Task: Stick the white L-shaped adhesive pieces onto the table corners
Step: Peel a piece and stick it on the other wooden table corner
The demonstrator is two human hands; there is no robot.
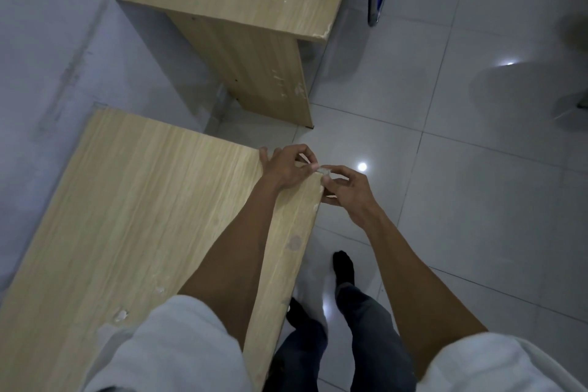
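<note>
From the head camera, we are pinching the white L-shaped piece point(324, 171) between left hand point(286, 169) and right hand point(346, 192) at the near table point(127, 216)'s far right corner. We are probably best seating its bend squarely on the corner before pressing both flaps flat

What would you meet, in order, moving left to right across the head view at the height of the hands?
wooden table → left hand → white adhesive piece → right hand → tiled floor

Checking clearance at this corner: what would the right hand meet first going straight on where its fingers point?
Probably the left hand, just past the white adhesive piece that the right hand pinches at the table corner; depth unclear.
</note>
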